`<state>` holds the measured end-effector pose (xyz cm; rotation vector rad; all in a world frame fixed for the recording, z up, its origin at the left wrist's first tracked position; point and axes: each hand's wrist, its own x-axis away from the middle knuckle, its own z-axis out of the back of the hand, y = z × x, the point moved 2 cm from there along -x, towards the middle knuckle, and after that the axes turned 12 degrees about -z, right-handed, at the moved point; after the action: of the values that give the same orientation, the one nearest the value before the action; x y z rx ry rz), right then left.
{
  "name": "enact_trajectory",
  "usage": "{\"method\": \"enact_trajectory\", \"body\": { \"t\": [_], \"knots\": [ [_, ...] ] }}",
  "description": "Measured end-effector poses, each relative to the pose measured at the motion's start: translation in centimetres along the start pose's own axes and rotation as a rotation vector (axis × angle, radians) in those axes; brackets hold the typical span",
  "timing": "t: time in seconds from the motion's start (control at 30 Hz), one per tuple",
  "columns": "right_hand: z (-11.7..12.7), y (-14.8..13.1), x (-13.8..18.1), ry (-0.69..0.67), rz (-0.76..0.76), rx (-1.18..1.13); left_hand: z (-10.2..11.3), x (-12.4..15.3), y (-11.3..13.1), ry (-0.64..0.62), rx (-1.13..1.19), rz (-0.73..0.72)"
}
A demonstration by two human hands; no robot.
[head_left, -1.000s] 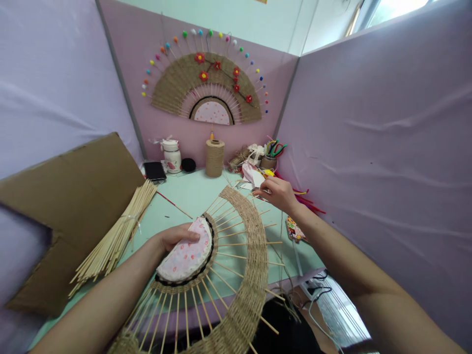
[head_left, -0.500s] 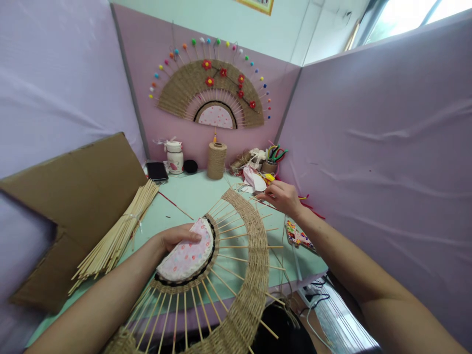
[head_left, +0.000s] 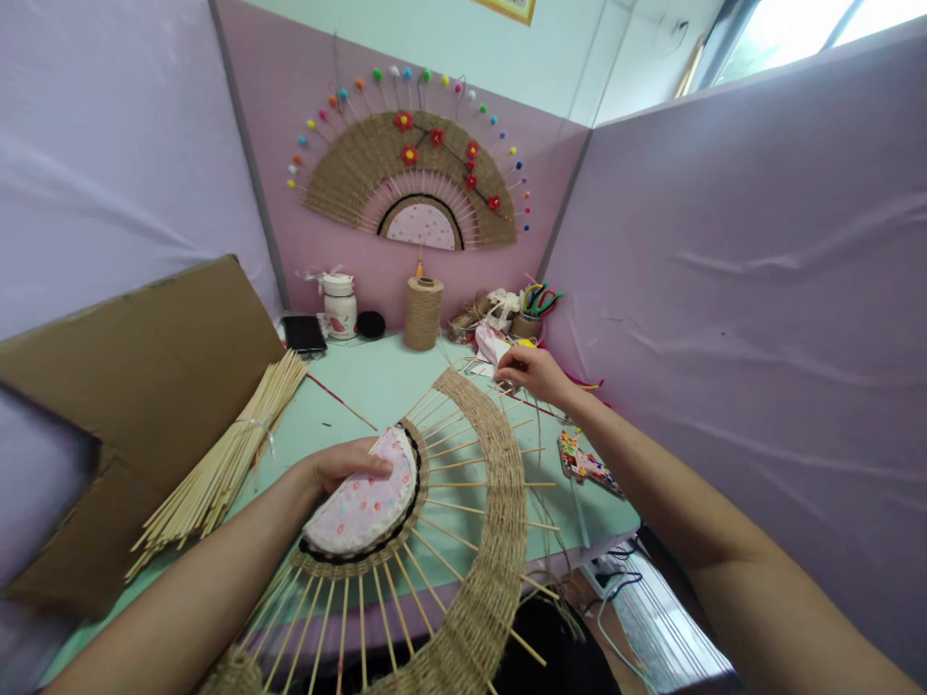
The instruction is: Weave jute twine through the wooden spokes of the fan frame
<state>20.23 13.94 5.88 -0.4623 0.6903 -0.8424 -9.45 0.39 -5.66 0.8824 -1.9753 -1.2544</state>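
Curved tan twine fan (head_left: 507, 483) looks part-done: band woven, pale wooden tips (head_left: 540, 485) bare.
Your left hand (head_left: 354, 463) clamps its pink floral half-circle (head_left: 360, 507); your right hand's (head_left: 531, 371) grip, I cannot tell.

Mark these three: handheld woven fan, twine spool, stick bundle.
Handheld woven fan (head_left: 507, 492): head view, on its outer band.
Twine spool (head_left: 423, 317): head view, mid-side.
Stick bundle (head_left: 219, 465): head view, middle of the sticks.
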Motion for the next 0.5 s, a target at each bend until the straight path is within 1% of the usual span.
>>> {"method": "enact_trajectory", "body": {
  "t": [0.1, 0.2, 0.3, 0.4, 0.5],
  "knots": [
    [-1.1, 0.3, -0.3, -0.035, -0.031, -0.077, 0.0, 0.0, 0.0, 0.000, -0.008, 0.003],
    [-2.3, 0.9, -0.4, -0.109, -0.152, -0.195, -0.1, 0.0, 0.0, -0.007, -0.007, 0.000],
    [-3.1, 1.4, -0.6, -0.168, -0.248, -0.254, -0.1, 0.1, 0.1, -0.004, -0.009, -0.003],
    [-3.5, 1.9, -0.7, -0.192, -0.280, -0.270, -0.4, 0.1, 0.3, -0.016, -0.001, -0.008],
    [-3.7, 2.1, -0.9, -0.216, -0.273, -0.266, -0.7, 0.1, 0.5, -0.021, 0.012, -0.014]
  ]
}}
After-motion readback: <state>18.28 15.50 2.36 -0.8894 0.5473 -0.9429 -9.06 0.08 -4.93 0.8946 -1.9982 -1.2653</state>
